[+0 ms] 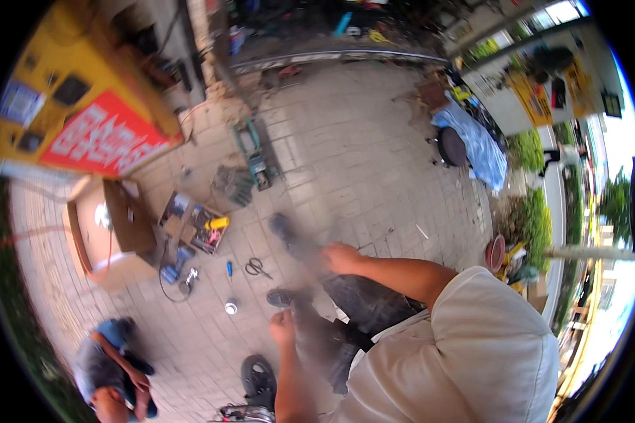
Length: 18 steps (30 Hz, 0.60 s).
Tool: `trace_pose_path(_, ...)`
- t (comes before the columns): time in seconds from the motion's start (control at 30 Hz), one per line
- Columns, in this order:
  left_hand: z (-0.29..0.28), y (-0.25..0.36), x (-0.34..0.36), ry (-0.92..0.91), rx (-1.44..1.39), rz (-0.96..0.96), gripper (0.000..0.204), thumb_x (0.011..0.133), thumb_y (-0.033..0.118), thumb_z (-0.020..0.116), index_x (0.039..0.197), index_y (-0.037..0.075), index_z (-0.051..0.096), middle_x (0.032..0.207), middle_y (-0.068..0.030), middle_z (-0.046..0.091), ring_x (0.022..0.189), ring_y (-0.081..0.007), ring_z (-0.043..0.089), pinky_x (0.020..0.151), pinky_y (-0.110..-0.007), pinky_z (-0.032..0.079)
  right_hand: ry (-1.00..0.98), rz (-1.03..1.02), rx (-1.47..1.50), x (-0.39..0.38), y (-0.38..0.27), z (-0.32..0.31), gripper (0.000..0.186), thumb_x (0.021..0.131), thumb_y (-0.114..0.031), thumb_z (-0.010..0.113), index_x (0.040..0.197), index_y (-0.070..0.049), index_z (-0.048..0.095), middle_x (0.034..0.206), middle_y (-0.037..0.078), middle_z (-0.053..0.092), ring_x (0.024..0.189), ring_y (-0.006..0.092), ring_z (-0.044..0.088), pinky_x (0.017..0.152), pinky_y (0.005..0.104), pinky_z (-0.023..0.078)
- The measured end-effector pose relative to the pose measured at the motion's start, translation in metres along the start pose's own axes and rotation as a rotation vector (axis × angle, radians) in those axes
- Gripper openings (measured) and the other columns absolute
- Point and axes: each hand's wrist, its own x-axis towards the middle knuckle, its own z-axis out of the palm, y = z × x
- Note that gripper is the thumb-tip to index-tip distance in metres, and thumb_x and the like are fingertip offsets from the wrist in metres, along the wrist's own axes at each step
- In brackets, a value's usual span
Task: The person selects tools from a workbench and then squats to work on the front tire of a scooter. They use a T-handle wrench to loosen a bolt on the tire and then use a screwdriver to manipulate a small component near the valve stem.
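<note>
My left hand point(282, 328) is closed in a loose fist, held out in front of my knee. My right hand point(341, 258) is also closed, near my other leg and above the dark trousers point(370, 303). Whatever either hand may hold is too small or blurred to make out. On the paving beyond them lie black-handled scissors point(258, 268) and a blue-handled screwdriver point(229, 268). A small white-topped round container point(231, 308) stands nearer my left hand. Farther left is a blue power tool point(176, 265) beside a metal fitting with a dark hose point(188, 283).
An open toolbox point(183, 233) with a yellow cylinder point(217, 223), a cardboard box point(137, 218) and a green floor jack point(254, 155) stand ahead. Another person point(106, 363) crouches at lower left. A black wheel point(259, 378) is near my left arm. A round stool point(451, 146) stands by a blue sheet point(480, 144).
</note>
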Motion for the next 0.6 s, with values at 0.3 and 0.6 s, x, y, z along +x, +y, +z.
trace_pose_path(0.3,-0.095,-0.015,-0.020,-0.220,0.918,-0.417,0.068,0.072,0.042,0.071,0.127,0.010,0.047,0.122,-0.0191,0.054,0.115,-0.0317,0.050,0.100,-0.044,0.035,0.006,0.419,0.207,-0.081,0.178,-0.076,0.027,0.080,-0.029,0.060,0.095,-0.008,0.067,0.105,0.019,0.060,0.101,0.0374,0.059,0.084,0.0481,0.049)
trace_pose_path(0.6,0.089,0.367,0.091,-0.380,0.458,0.036,0.033,0.091,0.029,0.050,0.087,0.001,0.065,0.075,-0.0114,0.065,0.070,-0.0192,0.060,0.067,-0.033,0.047,0.482,0.662,0.544,-0.108,0.382,-0.196,0.030,0.081,-0.031,0.056,0.090,-0.005,0.068,0.102,0.020,0.064,0.097,0.0382,0.061,0.084,0.0459,0.050)
